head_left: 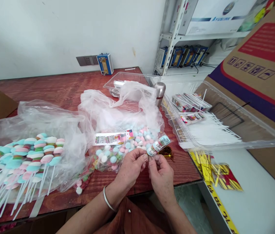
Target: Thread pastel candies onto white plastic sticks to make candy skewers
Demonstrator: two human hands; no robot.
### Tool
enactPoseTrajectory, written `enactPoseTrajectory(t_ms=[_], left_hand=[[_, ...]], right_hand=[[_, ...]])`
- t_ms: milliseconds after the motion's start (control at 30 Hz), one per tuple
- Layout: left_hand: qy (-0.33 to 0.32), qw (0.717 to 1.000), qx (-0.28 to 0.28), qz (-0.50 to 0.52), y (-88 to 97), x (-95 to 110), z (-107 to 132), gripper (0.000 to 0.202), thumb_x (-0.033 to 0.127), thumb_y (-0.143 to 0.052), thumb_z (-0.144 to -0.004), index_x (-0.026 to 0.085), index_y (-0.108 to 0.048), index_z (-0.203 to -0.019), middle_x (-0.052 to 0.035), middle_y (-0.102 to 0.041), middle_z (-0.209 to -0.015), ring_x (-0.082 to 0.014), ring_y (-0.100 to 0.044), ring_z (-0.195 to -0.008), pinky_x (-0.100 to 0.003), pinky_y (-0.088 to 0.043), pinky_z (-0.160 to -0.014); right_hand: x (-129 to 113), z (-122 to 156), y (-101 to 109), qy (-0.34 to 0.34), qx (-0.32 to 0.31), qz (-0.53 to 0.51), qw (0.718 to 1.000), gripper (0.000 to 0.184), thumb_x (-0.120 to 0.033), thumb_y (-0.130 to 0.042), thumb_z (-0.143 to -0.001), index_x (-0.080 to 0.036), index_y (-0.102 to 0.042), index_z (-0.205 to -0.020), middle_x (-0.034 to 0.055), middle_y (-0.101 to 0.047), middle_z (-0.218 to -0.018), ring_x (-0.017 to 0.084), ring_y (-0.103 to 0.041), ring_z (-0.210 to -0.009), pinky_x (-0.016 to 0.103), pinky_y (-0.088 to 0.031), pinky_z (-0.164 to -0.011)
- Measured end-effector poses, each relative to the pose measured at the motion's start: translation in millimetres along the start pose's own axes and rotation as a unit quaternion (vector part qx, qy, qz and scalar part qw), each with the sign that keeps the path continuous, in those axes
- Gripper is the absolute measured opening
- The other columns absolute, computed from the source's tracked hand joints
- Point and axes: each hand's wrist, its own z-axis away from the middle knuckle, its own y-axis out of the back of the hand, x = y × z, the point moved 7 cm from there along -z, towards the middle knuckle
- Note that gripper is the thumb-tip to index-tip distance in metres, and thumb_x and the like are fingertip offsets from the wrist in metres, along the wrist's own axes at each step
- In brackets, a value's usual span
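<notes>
My left hand (134, 163) and my right hand (161, 171) meet over the table's front edge, fingers pinched at the lower end of a wrapped marshmallow pop (158, 145). Its printed clear wrapper encloses pastel candy and tilts up to the right. Whether a stick or a tie sits between my fingertips is hidden. Gold twist ties (168, 152) lie just behind my right hand. Beyond my left hand, an open plastic bag (120, 113) holds loose pink, white and blue marshmallows (139, 138). A stack of flat printed wrappers (111, 138) rests on that bag.
To the left, a clear bag holds stacked marshmallow pops (30, 154) on white sticks. A clear tray (256, 143) at right contains white sticks (210, 131) and wrapper packs. A steel flask (160, 92), another plastic tray (134, 76) and a large carton (256, 68) stand around.
</notes>
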Motion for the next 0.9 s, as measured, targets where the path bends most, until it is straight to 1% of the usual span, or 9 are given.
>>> enactPoseTrajectory(t_ms=[100, 200, 333, 467, 533, 633, 700, 800, 900], left_hand=[[0.070, 0.985, -0.024, 0.153, -7.9, -8.5, -2.9, 0.025, 0.032, -0.072, -0.072, 0.014, -0.055, -0.077, 0.0052, -0.045, -0.059, -0.0051, -0.032, -0.049, -0.020, -0.023, -0.047], [0.062, 0.984, -0.039, 0.162, -11.2, -8.2, -2.1, 0.027, 0.034, -0.070, -0.075, 0.014, -0.052, -0.075, 0.0054, -0.043, -0.060, -0.0044, -0.030, -0.048, -0.019, -0.021, -0.046], [-0.090, 0.994, -0.017, -0.066, -4.2, 3.2, 3.3, 0.015, 0.030, -0.052, -0.090, 0.016, -0.055, -0.087, 0.0010, -0.051, -0.069, -0.0100, -0.044, -0.057, -0.022, -0.036, -0.054], [-0.295, 0.891, 0.030, -0.343, -7.2, 19.8, 17.2, 0.022, 0.020, -0.042, -0.094, 0.016, -0.059, -0.108, -0.0085, -0.064, -0.090, -0.0189, -0.058, -0.080, -0.031, -0.047, -0.072], [-0.309, 0.881, 0.031, -0.357, -8.8, 20.9, 18.0, 0.023, 0.019, -0.040, -0.096, 0.015, -0.061, -0.105, -0.0078, -0.064, -0.086, -0.0184, -0.058, -0.076, -0.030, -0.047, -0.070], [-0.285, 0.923, -0.003, -0.260, -9.1, 23.2, 13.7, 0.024, 0.021, -0.041, -0.098, 0.017, -0.065, -0.103, -0.0052, -0.065, -0.085, -0.0163, -0.059, -0.077, -0.028, -0.049, -0.074], [-0.282, 0.939, -0.042, -0.193, -9.4, 28.5, 12.7, 0.025, 0.022, -0.045, -0.097, 0.020, -0.068, -0.107, -0.0072, -0.066, -0.104, -0.0180, -0.061, -0.096, -0.031, -0.049, -0.087], [-0.299, 0.930, -0.104, -0.185, -8.9, 41.9, 18.2, 0.027, 0.018, -0.048, -0.095, 0.025, -0.073, -0.101, -0.0058, -0.047, -0.145, -0.0235, -0.044, -0.132, -0.041, -0.035, -0.110], [-0.347, 0.882, -0.112, -0.298, -6.9, 57.2, 31.1, 0.035, 0.013, -0.047, -0.094, 0.026, -0.076, -0.081, -0.0032, -0.054, -0.136, -0.0249, -0.040, -0.132, -0.048, -0.025, -0.114]], right_hand=[[-7.4, -6.8, 4.9, 0.040, 0.010, 0.061, 0.997, 0.018, -0.036, -0.051, -0.093, -0.021, -0.056, -0.084, 0.0025, -0.065, -0.079, 0.017, -0.060, -0.070, 0.029, -0.046, -0.066], [-15.8, -11.7, 9.6, 0.095, 0.019, 0.090, 0.991, 0.015, -0.032, -0.053, -0.092, -0.020, -0.059, -0.099, 0.0057, -0.066, -0.095, 0.019, -0.060, -0.082, 0.030, -0.047, -0.074], [-18.4, -11.7, 10.0, 0.121, -0.005, 0.094, 0.988, 0.018, -0.028, -0.049, -0.094, -0.020, -0.060, -0.082, 0.0022, -0.064, -0.080, 0.017, -0.058, -0.075, 0.028, -0.044, -0.070], [-24.5, -5.6, 12.7, 0.141, 0.013, 0.074, 0.987, 0.017, -0.027, -0.053, -0.093, -0.020, -0.060, -0.078, 0.0012, -0.061, -0.077, 0.016, -0.055, -0.073, 0.027, -0.042, -0.069], [-22.5, -5.7, 9.8, 0.114, -0.005, 0.012, 0.993, 0.016, -0.028, -0.056, -0.092, -0.021, -0.061, -0.078, 0.0007, -0.061, -0.077, 0.016, -0.055, -0.074, 0.027, -0.042, -0.070], [-10.8, -10.2, 3.9, 0.016, -0.048, -0.173, 0.984, 0.013, -0.033, -0.063, -0.088, -0.022, -0.062, -0.083, -0.0018, -0.059, -0.074, 0.014, -0.053, -0.067, 0.026, -0.043, -0.064], [-7.8, -12.1, -0.1, -0.034, -0.090, -0.271, 0.958, 0.017, -0.037, -0.068, -0.083, -0.021, -0.061, -0.082, -0.0036, -0.054, -0.069, 0.012, -0.048, -0.060, 0.025, -0.040, -0.058], [-17.6, -11.2, 3.2, -0.026, -0.152, -0.247, 0.957, 0.020, -0.035, -0.068, -0.082, -0.020, -0.058, -0.074, -0.0031, -0.053, -0.069, 0.013, -0.047, -0.063, 0.025, -0.040, -0.059], [-36.5, -8.6, 24.5, 0.043, -0.121, -0.132, 0.983, 0.018, -0.029, -0.060, -0.088, -0.020, -0.058, -0.073, -0.0023, -0.054, -0.071, 0.014, -0.049, -0.069, 0.024, -0.040, -0.065]])
